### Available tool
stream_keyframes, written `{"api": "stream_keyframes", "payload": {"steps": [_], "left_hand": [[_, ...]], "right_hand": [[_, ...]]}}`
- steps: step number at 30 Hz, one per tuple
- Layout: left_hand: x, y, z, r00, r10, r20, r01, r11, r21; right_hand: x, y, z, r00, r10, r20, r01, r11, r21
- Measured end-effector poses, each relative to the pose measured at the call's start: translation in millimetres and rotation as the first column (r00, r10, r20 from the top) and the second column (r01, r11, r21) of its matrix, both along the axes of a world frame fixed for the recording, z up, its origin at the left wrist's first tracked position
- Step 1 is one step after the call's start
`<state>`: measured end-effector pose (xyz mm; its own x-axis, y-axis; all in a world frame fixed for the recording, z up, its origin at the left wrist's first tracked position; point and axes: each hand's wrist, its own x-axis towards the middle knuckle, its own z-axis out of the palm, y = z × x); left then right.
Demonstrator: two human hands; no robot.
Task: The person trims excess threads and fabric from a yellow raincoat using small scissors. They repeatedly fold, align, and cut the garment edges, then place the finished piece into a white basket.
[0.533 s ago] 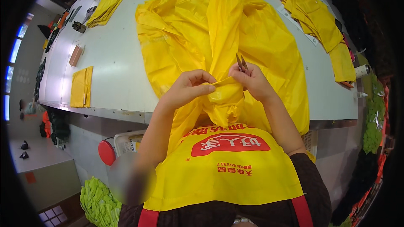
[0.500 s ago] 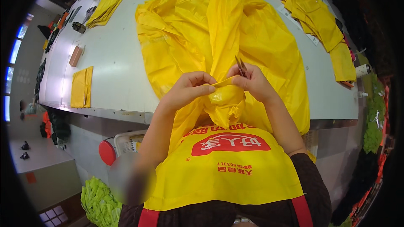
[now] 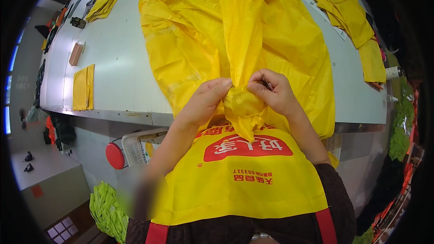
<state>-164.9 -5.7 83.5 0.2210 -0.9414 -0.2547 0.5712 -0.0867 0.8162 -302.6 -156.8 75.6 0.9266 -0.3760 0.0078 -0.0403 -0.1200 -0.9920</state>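
Note:
A large yellow garment of thin, shiny fabric [image 3: 289, 40] lies spread and crumpled across the white table, with a gathered part hanging over the near edge. My left hand [image 3: 204, 101] pinches a folded edge of that part between thumb and fingers. Close to its right, my right hand [image 3: 279, 94] grips the same edge. A dark pair of thread snips [image 3: 266, 83] is tucked in the right hand, mostly hidden by the fingers. Below the pinched edge, a bunched, frayed-looking end [image 3: 246, 124] of the fabric hangs in front of my yellow apron [image 3: 239, 190].
Folded yellow pieces lie at the left [image 3: 83, 88], far left [image 3: 107, 0] and right [image 3: 348, 13] of the white table [image 3: 117, 63]. A small brown block [image 3: 76, 54] sits at left. Below the table edge are a red round seat [image 3: 115, 155] and a pale basket [image 3: 133, 149].
Both hands still pinch the fabric edge, with the left fingertips now closed tighter. The snips, pointing up before, are now tucked lower into the right hand. The view has shifted slightly.

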Motion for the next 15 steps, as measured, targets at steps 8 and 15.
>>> {"api": "stream_keyframes", "payload": {"steps": [8,15], "left_hand": [[-0.4,1.1,-11.6,1.000,0.012,0.012,-0.012,0.998,-0.055],[-0.2,5.1,-12.9,1.000,0.013,-0.011,-0.013,0.999,-0.051]], "right_hand": [[0.0,3.0,13.5,0.999,0.033,0.008,-0.034,0.994,0.107],[1.4,6.9,8.4,0.998,0.046,-0.039,-0.041,0.993,0.113]]}}
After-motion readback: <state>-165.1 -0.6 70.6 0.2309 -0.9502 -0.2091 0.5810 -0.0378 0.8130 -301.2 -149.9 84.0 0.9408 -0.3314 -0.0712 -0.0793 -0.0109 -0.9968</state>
